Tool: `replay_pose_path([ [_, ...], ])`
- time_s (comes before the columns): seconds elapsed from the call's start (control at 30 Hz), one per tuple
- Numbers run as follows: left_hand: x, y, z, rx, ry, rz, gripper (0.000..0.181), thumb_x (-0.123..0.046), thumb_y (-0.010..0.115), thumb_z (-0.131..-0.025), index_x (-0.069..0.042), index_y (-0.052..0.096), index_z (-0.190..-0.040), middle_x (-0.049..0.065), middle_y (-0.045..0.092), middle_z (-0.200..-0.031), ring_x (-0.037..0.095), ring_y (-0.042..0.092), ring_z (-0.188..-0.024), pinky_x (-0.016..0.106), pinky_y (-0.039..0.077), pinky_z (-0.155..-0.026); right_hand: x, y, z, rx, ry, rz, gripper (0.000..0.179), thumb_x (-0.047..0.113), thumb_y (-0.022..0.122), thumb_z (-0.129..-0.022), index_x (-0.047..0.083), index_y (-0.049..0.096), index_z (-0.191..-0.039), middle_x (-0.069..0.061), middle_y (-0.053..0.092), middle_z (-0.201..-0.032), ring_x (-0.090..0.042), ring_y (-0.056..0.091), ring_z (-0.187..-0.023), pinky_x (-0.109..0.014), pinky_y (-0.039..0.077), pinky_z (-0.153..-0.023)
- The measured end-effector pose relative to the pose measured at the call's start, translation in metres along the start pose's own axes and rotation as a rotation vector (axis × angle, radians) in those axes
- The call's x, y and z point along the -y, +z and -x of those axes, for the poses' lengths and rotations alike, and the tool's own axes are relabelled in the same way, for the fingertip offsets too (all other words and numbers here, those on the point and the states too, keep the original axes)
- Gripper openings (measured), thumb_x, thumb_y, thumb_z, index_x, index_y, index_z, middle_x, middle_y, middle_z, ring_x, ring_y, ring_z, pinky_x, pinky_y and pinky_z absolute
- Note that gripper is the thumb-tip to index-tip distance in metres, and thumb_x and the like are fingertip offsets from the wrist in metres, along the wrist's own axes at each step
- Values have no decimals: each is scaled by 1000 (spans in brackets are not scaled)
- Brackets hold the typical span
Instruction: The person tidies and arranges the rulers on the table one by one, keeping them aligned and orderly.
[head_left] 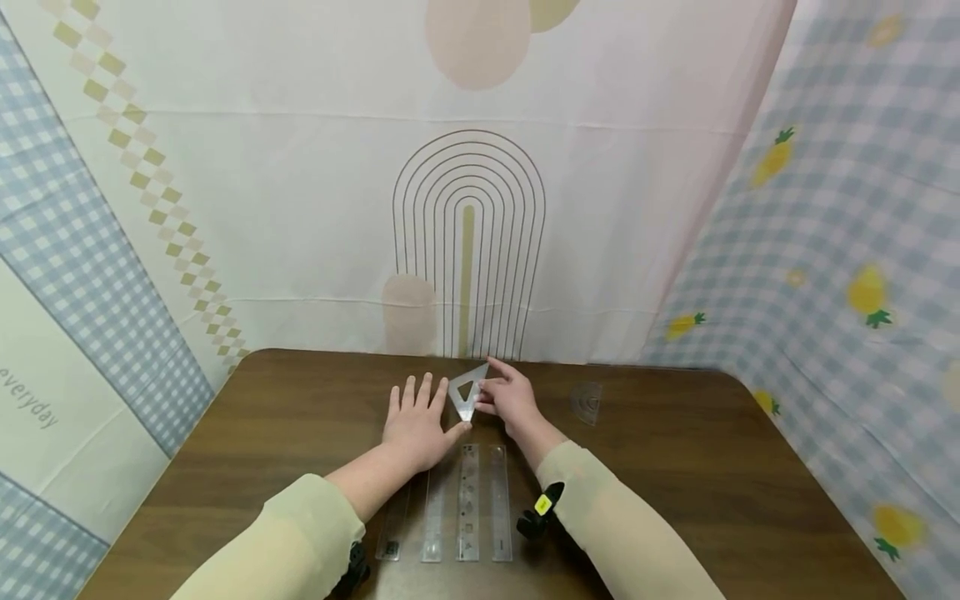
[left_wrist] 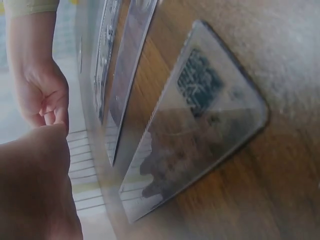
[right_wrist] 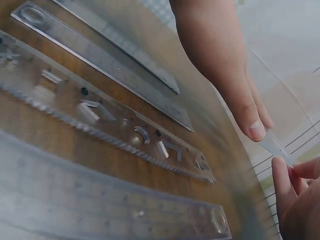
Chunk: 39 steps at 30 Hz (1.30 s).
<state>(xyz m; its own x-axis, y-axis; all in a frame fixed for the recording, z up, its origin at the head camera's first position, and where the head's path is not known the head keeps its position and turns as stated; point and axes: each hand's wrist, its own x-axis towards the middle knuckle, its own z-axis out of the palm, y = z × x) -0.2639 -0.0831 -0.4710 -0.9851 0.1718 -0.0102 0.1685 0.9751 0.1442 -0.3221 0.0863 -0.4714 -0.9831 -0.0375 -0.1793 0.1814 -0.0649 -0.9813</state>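
A clear triangular set square with a triangular cut-out sits between both hands near the table's far edge. My right hand pinches its right side with curled fingers. My left hand has its fingers spread straight; its thumb touches the lower corner and its index finger lies beside the left corner. In the right wrist view the set square appears nearly edge-on between the hands. Nearer the front, several clear straight rulers lie side by side, including one with cut-out shapes and one with a dark square mark.
A clear protractor lies on the brown wooden table, right of my right hand. Patterned cloth hangs behind the table, and checked cloth with pineapples hangs at the right.
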Motion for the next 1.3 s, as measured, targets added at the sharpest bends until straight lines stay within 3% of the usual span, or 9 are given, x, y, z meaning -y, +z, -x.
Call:
replay_pose_path([
  [0.5,-20,3,7,17,117,-8,88,-72,37,-94,-21,13,-161,10,7,-166,36,1,-151,58,1,-118,-5,-27,28,-79,-26,-43,54,-1,57,-98,8,43,-149,-19,65,-106,-16,64,-72,-30,59,-68],
  [0.77,-29,16,11,6,190,-8,87,-73,37,-94,-20,16,-161,11,11,-166,36,4,-151,59,2,-118,-11,-44,48,-93,-25,-24,50,0,55,-99,9,42,-147,-20,63,-108,-18,63,-75,-29,59,-67],
  [1.3,-57,21,32,61,286,-64,88,-75,35,-93,-21,19,-161,10,13,-166,35,6,-151,56,2,-119,-24,-75,87,-123,-15,-4,51,-2,53,-99,3,35,-147,-18,62,-103,-19,64,-77,-31,59,-68],
])
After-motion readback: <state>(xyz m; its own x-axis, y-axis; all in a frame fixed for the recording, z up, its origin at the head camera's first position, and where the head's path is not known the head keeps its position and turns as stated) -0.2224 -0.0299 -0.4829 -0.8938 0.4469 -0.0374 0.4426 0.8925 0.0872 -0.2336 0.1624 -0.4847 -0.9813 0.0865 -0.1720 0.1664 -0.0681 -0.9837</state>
